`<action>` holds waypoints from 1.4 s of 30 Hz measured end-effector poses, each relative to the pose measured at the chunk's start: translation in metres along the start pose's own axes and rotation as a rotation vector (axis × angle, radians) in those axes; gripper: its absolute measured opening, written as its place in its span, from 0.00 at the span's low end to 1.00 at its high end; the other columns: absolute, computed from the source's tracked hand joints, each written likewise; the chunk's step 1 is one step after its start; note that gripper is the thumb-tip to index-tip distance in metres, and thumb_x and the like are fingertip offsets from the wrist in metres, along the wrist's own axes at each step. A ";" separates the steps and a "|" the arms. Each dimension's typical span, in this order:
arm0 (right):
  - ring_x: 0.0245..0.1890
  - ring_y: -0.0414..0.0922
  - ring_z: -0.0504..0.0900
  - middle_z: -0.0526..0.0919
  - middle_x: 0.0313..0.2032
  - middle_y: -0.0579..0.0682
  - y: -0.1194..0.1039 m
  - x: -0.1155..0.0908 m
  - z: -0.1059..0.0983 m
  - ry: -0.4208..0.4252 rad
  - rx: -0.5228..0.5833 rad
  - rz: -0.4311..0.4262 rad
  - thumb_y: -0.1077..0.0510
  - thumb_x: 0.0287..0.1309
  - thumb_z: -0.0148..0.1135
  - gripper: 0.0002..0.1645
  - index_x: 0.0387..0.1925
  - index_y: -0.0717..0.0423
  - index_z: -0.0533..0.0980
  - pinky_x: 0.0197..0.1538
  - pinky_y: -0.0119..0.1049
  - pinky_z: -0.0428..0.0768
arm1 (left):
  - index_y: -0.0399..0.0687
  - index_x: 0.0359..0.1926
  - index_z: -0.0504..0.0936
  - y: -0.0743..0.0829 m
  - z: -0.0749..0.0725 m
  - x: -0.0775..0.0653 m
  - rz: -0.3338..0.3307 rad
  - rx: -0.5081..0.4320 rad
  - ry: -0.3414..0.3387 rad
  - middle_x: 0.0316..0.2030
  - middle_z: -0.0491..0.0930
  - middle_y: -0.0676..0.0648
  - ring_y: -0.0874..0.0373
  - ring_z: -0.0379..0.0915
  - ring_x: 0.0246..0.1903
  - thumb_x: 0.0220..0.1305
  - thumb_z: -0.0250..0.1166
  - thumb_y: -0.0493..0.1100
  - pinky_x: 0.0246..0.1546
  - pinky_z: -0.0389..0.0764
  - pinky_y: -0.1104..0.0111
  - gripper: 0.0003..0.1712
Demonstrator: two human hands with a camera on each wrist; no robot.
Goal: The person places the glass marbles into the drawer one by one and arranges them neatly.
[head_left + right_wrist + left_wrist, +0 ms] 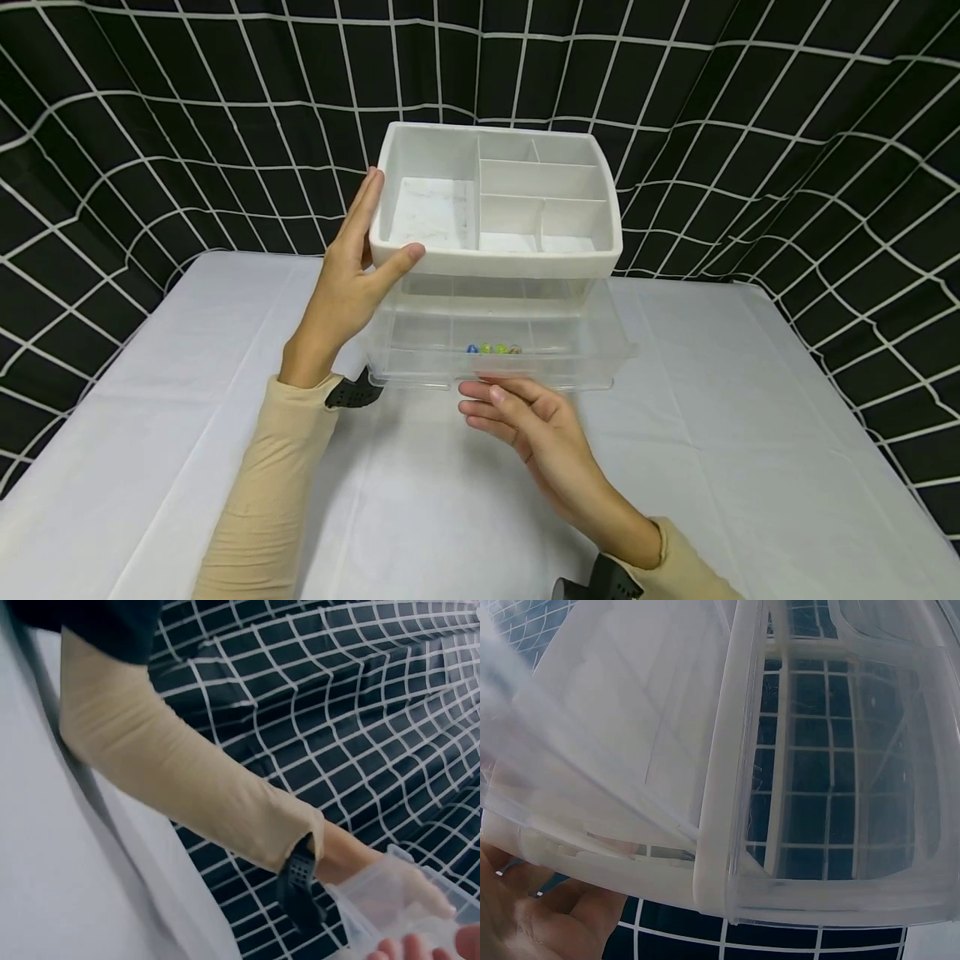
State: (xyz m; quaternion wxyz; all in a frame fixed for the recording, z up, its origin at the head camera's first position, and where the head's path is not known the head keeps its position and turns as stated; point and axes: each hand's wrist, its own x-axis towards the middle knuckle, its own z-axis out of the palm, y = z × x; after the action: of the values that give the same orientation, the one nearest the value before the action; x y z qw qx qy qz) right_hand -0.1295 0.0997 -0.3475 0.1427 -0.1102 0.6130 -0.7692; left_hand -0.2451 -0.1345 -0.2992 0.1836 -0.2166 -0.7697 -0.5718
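Observation:
A white desktop organizer [495, 266] with open compartments on top stands on the cloth. Its clear drawer [420, 367] is pulled out at the front, with several small marbles [493, 349] in blue, yellow-green and a brownish tone near its front wall. My left hand [347, 271] holds the organizer's left side, thumb on the front rim and fingers along the side. Below the drawer's front edge is my right hand [543, 437], fingers loosely extended and fingertips close to the edge; whether they touch is unclear. The left wrist view shows the organizer's side close up.
White cloth [750, 433] covers the table. A black curtain with a white grid [480, 67] hangs behind and at both sides. Dark wrist straps [354, 390] are worn over beige sleeves [258, 492].

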 end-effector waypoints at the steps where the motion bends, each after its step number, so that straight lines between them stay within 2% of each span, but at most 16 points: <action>1: 0.49 0.43 0.86 0.85 0.52 0.53 0.001 0.000 0.000 -0.001 0.041 -0.003 0.58 0.73 0.52 0.27 0.64 0.75 0.64 0.57 0.38 0.81 | 0.57 0.79 0.49 0.000 0.000 0.000 0.001 -0.001 0.000 0.79 0.42 0.59 0.56 0.58 0.71 0.67 0.65 0.40 0.63 0.72 0.63 0.47; 3: 0.50 0.42 0.86 0.87 0.50 0.47 0.003 0.000 0.001 0.002 0.107 -0.003 0.57 0.75 0.50 0.27 0.64 0.75 0.63 0.57 0.38 0.81 | 0.57 0.79 0.49 0.000 0.000 0.000 0.003 -0.001 0.001 0.79 0.42 0.59 0.56 0.60 0.70 0.67 0.65 0.40 0.62 0.72 0.64 0.47; 5: 0.51 0.42 0.86 0.87 0.49 0.46 0.004 0.001 0.001 -0.001 0.148 -0.007 0.55 0.76 0.48 0.27 0.63 0.75 0.62 0.57 0.37 0.80 | 0.57 0.79 0.49 0.000 0.000 -0.001 0.006 -0.002 0.000 0.79 0.43 0.60 0.55 0.61 0.70 0.67 0.65 0.40 0.61 0.72 0.66 0.47; 15: 0.51 0.44 0.86 0.86 0.51 0.49 0.007 0.004 0.005 -0.009 0.287 0.004 0.54 0.77 0.47 0.24 0.62 0.69 0.64 0.59 0.37 0.79 | 0.58 0.78 0.50 -0.001 -0.005 -0.001 0.021 -0.008 -0.025 0.78 0.43 0.62 0.53 0.65 0.67 0.68 0.64 0.38 0.57 0.73 0.75 0.45; 27: 0.50 0.41 0.86 0.85 0.51 0.47 0.006 0.017 0.009 0.027 0.284 0.006 0.53 0.77 0.47 0.26 0.64 0.70 0.64 0.59 0.36 0.79 | 0.57 0.79 0.49 -0.003 -0.010 -0.001 0.019 -0.057 -0.069 0.79 0.43 0.61 0.53 0.61 0.71 0.71 0.60 0.37 0.61 0.72 0.73 0.43; 33: 0.50 0.40 0.86 0.84 0.51 0.48 0.005 0.026 0.008 0.033 0.262 -0.019 0.53 0.77 0.45 0.27 0.65 0.70 0.63 0.59 0.35 0.79 | 0.56 0.79 0.49 -0.002 -0.014 -0.002 0.013 -0.061 -0.087 0.79 0.44 0.59 0.56 0.56 0.74 0.73 0.56 0.36 0.66 0.69 0.67 0.40; 42: 0.48 0.40 0.86 0.84 0.52 0.49 0.002 0.039 0.007 0.055 0.263 -0.015 0.54 0.78 0.44 0.25 0.64 0.69 0.65 0.58 0.34 0.79 | 0.55 0.78 0.50 -0.003 -0.014 -0.002 0.020 -0.052 -0.085 0.79 0.44 0.60 0.55 0.58 0.73 0.73 0.56 0.36 0.64 0.70 0.73 0.39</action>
State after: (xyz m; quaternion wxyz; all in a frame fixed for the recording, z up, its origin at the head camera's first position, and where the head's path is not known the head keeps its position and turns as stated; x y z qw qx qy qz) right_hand -0.1637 0.0791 -0.3483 0.1333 -0.0743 0.5096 -0.8468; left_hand -0.2443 -0.1485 -0.2985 0.1509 -0.2528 -0.7595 -0.5800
